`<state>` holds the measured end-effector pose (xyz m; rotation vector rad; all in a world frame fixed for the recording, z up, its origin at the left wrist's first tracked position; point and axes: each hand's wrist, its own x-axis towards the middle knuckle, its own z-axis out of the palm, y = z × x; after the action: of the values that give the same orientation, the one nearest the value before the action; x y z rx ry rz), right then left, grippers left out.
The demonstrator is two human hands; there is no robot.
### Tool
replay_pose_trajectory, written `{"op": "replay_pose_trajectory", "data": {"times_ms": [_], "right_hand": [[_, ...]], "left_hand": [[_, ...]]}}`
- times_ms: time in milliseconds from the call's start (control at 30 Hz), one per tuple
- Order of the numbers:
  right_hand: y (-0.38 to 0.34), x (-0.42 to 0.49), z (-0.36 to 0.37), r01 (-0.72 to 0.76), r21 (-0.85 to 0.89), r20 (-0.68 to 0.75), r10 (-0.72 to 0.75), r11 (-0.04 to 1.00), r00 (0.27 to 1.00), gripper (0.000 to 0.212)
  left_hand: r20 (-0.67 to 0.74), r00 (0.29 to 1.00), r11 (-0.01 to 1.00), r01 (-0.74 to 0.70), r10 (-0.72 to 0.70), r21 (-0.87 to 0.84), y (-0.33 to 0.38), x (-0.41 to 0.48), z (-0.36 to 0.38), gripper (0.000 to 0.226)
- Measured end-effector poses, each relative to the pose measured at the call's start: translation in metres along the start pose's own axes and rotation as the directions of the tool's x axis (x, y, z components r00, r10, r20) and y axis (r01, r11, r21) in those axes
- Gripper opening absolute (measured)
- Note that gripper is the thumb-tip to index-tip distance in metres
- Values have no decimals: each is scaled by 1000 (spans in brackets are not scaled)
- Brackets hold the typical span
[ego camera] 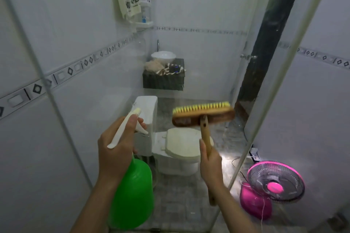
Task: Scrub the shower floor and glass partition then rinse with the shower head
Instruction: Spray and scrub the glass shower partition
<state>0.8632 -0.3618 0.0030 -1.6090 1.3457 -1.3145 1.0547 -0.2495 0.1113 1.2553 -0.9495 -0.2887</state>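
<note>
Glass partition (113, 73): stands just in front of you and fills most of the view, with its metal edge on the right. The shower floor beneath you and the shower head are not in view.

Risk 1: pink fan (275, 181) sits on the floor outside, near right, close to the glass edge. Its white cord (262, 211) trails over the tiles to what looks like a plug further back. Rinse water escaping past that edge could reach them. Keep the spray aimed inward.

Risk 2: green spray bottle (132, 191), held up near left. Your left hand (117, 147) is wrapped round its white trigger head, thumb on top. Swing it carelessly and the bottle could knock the glass.

Risk 3: brush (203, 116), yellow bristles facing away towards the glass; contact cannot be confirmed. Your right hand (210, 162) is closed round the wooden handle partway up, so the lower end hangs free. With one hand, a hard stroke could twist the head, skid it off the wet glass, or flex the panel.

Hands apart, each holding its own tool. Neither is free to catch you if you slip.
</note>
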Motion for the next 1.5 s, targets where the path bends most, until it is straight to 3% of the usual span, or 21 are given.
{"op": "replay_pose_trajectory", "data": {"times_ms": [100,300,400,500,567,733,800,1000,1100,1233,1300,1500], "right_hand": [[18,-24,3,-90,-44,34,91,995,995,44],[-83,48,10,128,109,-1,-129,986,992,48],[-48,38,17,135,52,1,-135,990,991,47],[13,-7,27,-4,-47,78,8,999,997,50],[18,-17,39,-37,-55,99,42,998,994,51],[-74,23,64,132,7,128,-132,991,983,48],[-79,30,73,176,14,151,-176,984,973,48],[28,-31,70,69,-288,253,6,955,967,50],[11,-34,94,39,-291,254,38,956,967,44],[-66,-10,138,253,-287,344,-147,924,927,43],[-71,-1,141,321,-294,360,-207,900,910,44],[5,-25,101,124,-320,267,-36,939,963,63]], "left_hand": [[3,1000,1000,-4,4,12,-5,-4,-2,38],[-13,1000,999,-2,3,37,-9,-9,-2,35],[-31,999,999,-13,14,41,-9,-9,-9,32],[-53,999,999,-2,4,47,-10,-9,-18,33],[-66,998,999,-5,9,51,-11,-9,-24,32],[-103,995,998,-10,17,69,-15,-7,-42,34],[-133,991,998,11,-2,68,-17,-6,-50,34],[-213,977,996,22,-2,91,-20,-6,-74,32],[-219,976,994,28,-4,105,-21,-5,-87,31],[-222,975,992,30,-2,121,-22,-3,-102,33],[-233,972,991,26,5,132,-24,-2,-107,30],[-272,962,991,39,-2,131,-35,2,-125,29]]}}
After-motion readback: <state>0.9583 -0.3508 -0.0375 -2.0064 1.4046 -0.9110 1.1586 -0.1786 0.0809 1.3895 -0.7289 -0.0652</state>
